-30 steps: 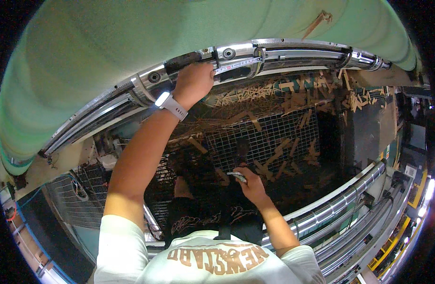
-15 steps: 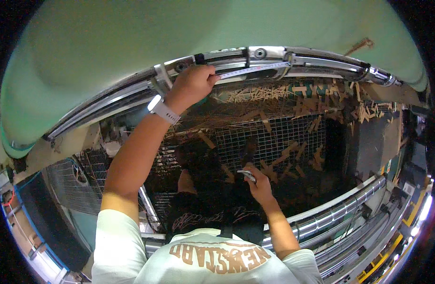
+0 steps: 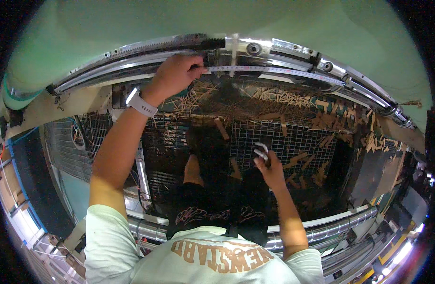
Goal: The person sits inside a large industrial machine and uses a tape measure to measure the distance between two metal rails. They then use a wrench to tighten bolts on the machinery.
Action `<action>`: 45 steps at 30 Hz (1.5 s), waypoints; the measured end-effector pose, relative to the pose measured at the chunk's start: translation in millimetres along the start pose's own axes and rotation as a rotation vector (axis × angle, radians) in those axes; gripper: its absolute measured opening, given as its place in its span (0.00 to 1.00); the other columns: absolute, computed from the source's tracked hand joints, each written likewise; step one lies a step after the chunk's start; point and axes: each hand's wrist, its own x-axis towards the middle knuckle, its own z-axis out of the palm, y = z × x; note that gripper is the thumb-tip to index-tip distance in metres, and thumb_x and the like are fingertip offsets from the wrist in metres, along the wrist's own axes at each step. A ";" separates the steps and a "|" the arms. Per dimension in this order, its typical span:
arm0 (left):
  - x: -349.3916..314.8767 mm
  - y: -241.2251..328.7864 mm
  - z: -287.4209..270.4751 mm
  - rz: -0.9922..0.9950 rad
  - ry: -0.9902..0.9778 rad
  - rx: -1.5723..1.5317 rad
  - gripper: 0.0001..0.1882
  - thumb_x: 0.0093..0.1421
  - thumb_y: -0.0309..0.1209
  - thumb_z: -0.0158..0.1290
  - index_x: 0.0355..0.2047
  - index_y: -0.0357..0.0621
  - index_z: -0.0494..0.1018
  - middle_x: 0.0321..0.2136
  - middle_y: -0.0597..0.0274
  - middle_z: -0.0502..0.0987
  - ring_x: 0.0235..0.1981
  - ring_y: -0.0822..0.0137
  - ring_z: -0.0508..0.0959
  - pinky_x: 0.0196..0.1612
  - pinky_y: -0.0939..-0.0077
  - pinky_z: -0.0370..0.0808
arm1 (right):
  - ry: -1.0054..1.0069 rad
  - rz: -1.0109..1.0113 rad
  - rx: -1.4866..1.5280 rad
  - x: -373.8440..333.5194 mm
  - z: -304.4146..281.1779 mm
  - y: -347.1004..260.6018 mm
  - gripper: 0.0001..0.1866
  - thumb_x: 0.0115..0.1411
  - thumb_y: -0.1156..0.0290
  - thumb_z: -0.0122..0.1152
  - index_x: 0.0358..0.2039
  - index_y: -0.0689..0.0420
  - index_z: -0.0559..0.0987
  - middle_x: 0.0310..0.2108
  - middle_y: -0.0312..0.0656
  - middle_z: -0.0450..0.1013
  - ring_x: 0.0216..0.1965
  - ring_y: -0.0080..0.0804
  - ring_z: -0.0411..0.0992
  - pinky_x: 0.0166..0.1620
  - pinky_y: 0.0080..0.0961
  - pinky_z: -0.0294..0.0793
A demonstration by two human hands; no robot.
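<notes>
- left grip (image 3: 176, 75): thumb and fingers pinch the left end of a measuring tape (image 3: 269, 69).
- measuring tape: a thin white strip, running rightward from those fingers along the front of the metal bars (image 3: 293, 63), its far end near the dark fittings at right.
- right grip (image 3: 271, 168): fingers curled around a small silvery object (image 3: 261, 152), too blurred to tell its kind; held lower, well apart from the measuring tape.
- watch (image 3: 141, 103): pale band, on the left wrist.
- toothed rail (image 3: 146, 46): above the left grip, along the machine.
- green curved surface (image 3: 132, 23): behind the metal bars, across the top.
- wire mesh (image 3: 246, 135): below, beyond the right grip, with brown strips (image 3: 300, 158) scattered over it.
- metal roller (image 3: 321, 232): at lower right, near the right forearm.
</notes>
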 end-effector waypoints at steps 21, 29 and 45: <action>18.8 -36.8 2.8 0.125 0.040 0.097 0.11 0.54 0.37 0.47 0.26 0.43 0.71 0.20 0.51 0.72 0.26 0.49 0.73 0.29 0.58 0.69 | 0.221 -0.326 1.011 143.7 18.4 -117.6 0.06 0.60 0.65 0.46 0.30 0.52 0.66 0.21 0.31 0.63 0.19 0.17 0.60 0.19 0.14 0.60; 24.0 -29.8 -9.4 0.020 -0.176 0.169 0.13 0.55 0.37 0.48 0.35 0.40 0.71 0.30 0.51 0.74 0.33 0.53 0.74 0.37 0.66 0.70 | 0.324 -0.361 1.096 167.2 38.5 -137.1 0.07 0.60 0.65 0.47 0.29 0.54 0.67 0.20 0.32 0.61 0.18 0.19 0.55 0.18 0.16 0.53; 24.6 -38.0 -6.3 0.146 -0.127 0.173 0.12 0.54 0.37 0.48 0.30 0.40 0.70 0.27 0.49 0.73 0.31 0.50 0.72 0.35 0.61 0.69 | 0.453 -0.329 1.072 178.2 51.6 -152.6 0.10 0.60 0.63 0.48 0.26 0.55 0.67 0.18 0.34 0.58 0.17 0.22 0.53 0.20 0.18 0.54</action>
